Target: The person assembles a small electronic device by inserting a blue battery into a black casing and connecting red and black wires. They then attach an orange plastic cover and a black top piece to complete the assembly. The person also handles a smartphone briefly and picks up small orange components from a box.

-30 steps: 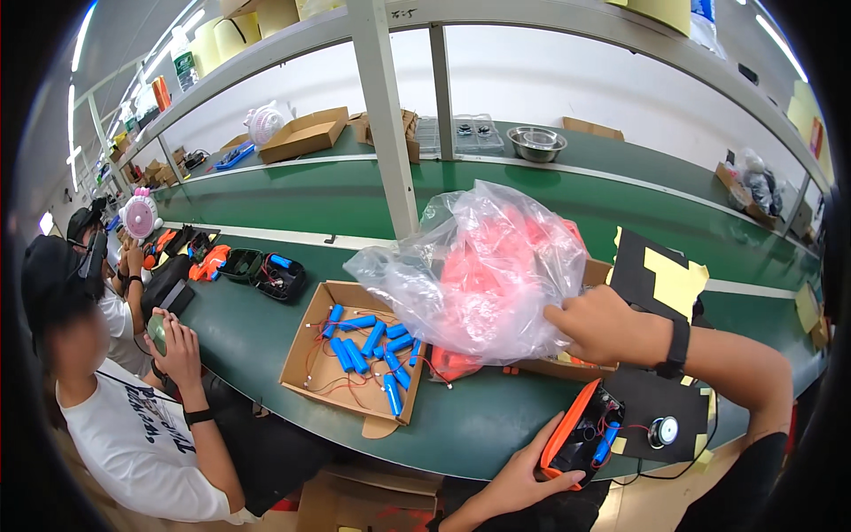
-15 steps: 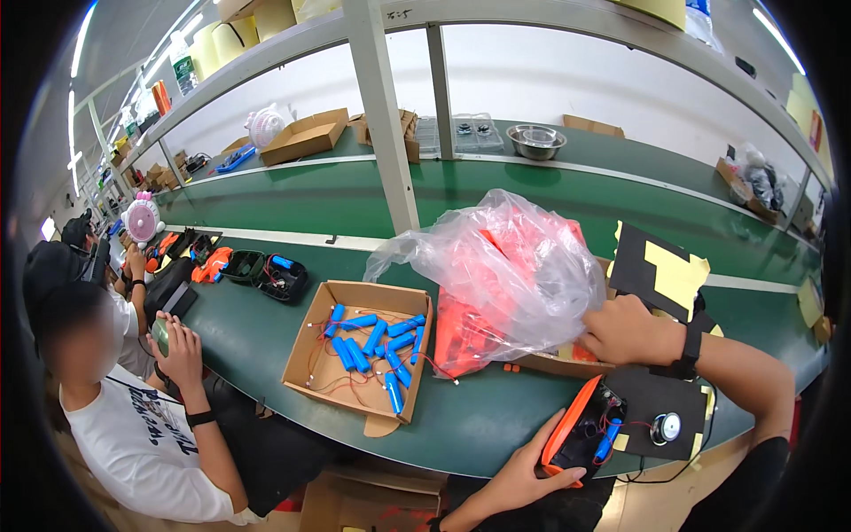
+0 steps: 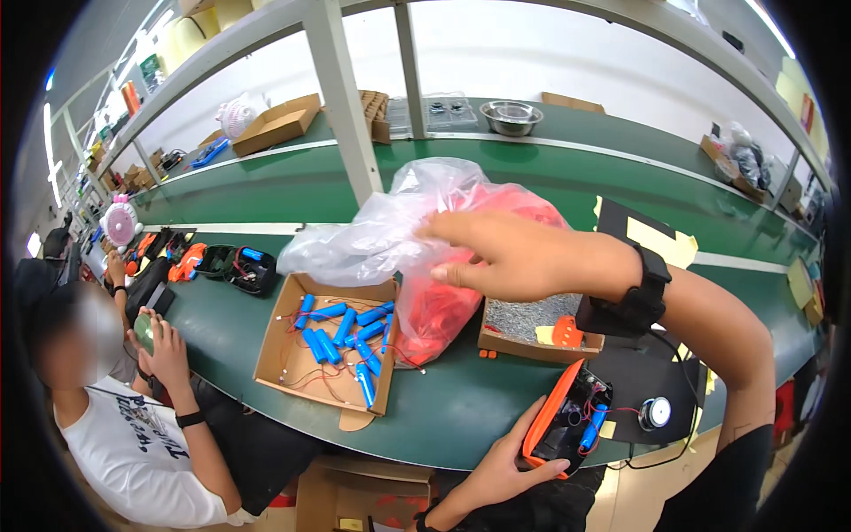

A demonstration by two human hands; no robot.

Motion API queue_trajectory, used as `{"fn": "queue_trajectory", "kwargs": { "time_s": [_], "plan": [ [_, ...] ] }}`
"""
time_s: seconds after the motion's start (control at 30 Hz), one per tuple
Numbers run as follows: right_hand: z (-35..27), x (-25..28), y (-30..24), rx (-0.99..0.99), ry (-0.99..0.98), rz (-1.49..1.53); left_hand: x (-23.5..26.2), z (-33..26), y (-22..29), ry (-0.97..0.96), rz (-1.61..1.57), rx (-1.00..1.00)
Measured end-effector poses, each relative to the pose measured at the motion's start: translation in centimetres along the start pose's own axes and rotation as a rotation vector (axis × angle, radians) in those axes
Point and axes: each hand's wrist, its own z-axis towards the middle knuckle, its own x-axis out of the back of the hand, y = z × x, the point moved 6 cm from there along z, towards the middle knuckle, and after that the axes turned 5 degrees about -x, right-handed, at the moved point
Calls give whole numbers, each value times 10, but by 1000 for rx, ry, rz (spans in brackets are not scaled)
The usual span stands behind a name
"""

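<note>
My right hand [image 3: 523,257] reaches leftward across a clear plastic bag [image 3: 355,244] full of red parts, its fingers stretched out flat against the bag's upper front. A black wristband sits on that wrist. At the table's near edge my left hand [image 3: 501,470] holds an orange open casing [image 3: 545,426] from below. Inside the casing are a blue cell and thin wires. Left of the bag stands a shallow cardboard box [image 3: 275,346] with several blue cylindrical cells [image 3: 341,328] with red wires.
Behind the bag, a low cardboard tray [image 3: 532,324] holds small grey parts and an orange piece. A black board with a small speaker [image 3: 656,412] lies at right. Another person [image 3: 133,443] sits at left, holding a small green object. A steel bowl [image 3: 511,115] stands on the rear shelf.
My right hand has moved from the bag's right side leftward across its front. The bag has sunk and spread toward the cell box. My left hand still holds the orange casing.
</note>
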Motion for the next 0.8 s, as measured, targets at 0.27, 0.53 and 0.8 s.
{"fn": "queue_trajectory", "kwargs": {
  "time_s": [0.27,0.53,0.8],
  "plan": [
    [-54,22,49,-472,-352,-527,4,1,-8,-14,-132,88],
    [-137,-19,78,-453,-747,-448,-4,-2,6,-11,-266,158],
    [-147,-19,81,-418,-677,-465,-1,3,13,-5,-195,114]
  ]
}}
